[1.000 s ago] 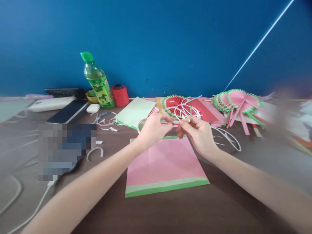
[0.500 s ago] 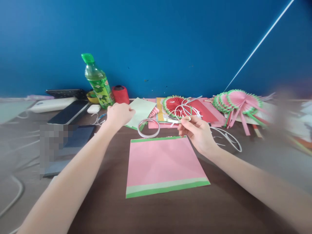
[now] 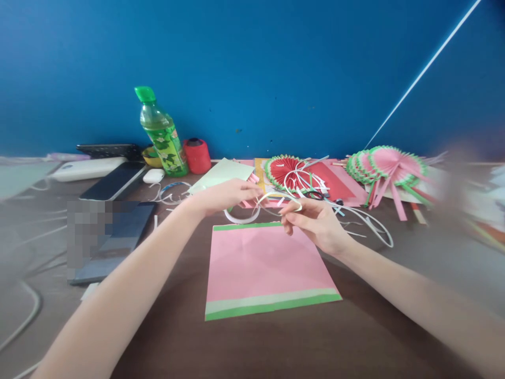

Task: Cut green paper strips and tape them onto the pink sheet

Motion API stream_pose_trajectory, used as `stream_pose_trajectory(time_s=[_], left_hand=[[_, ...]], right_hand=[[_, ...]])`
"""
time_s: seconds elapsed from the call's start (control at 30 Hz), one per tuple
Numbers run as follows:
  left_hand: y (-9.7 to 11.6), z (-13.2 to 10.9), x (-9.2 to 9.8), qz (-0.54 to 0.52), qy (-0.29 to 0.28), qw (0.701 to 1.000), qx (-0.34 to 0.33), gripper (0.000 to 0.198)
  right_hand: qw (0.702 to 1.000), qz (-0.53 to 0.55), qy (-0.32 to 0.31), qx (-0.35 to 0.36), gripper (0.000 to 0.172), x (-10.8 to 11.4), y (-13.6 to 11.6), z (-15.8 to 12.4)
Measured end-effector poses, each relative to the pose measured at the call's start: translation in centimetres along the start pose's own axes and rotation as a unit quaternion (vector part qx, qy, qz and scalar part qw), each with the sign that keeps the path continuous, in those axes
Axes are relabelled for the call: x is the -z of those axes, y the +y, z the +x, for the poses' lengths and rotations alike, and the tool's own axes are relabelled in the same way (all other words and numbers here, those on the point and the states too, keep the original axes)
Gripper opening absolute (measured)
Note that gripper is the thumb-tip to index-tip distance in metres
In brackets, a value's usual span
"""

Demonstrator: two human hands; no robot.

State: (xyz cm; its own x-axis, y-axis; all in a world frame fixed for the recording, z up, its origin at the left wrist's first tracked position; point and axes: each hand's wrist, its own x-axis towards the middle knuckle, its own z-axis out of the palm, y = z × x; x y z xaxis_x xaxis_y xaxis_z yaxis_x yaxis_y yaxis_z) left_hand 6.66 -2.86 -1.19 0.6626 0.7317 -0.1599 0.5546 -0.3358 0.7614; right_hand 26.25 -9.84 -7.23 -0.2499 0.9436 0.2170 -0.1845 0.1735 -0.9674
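Head view: left hand (image 3: 226, 196) and right hand (image 3: 311, 221) held a white strip (image 3: 272, 197).
Each grip pinched one end, above the far edge of the pink sheet (image 3: 264, 263), near a tape roll (image 3: 240, 216) on the desk (image 3: 355, 337).

Soft, even daylight with faint shadows; the centre is fairly sharp, while the right and left edges smear into wide-angle blur.

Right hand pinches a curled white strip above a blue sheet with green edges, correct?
No: the head view shows the sheet is pink, not blue. The right hand does pinch a curled white strip above its far green edge.
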Motion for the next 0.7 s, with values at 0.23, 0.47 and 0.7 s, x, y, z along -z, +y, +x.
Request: stream_pose_trajectory(time_s=[0.23, 0.47, 0.7], left_hand=[[0.4, -0.6, 0.2, -0.033, -0.132, 0.991, 0.006, 0.028], [-0.2, -0.5, 0.3, 0.035, -0.137, 0.99, 0.003, 0.02], [-1.8, -0.3, 1.4, 0.118, -0.132, 0.982, 0.065, 0.02]], right_hand=[[0.999, -0.019, -0.007, -0.027, 0.011, 0.4, 0.4, 0.2], [1.0, -0.018, 0.02, -0.014, 0.011, 0.2, 0.4, 0.3], [0.992, -0.015, 0.123, -0.016, 0.012, 0.8, 0.8, 0.9]])
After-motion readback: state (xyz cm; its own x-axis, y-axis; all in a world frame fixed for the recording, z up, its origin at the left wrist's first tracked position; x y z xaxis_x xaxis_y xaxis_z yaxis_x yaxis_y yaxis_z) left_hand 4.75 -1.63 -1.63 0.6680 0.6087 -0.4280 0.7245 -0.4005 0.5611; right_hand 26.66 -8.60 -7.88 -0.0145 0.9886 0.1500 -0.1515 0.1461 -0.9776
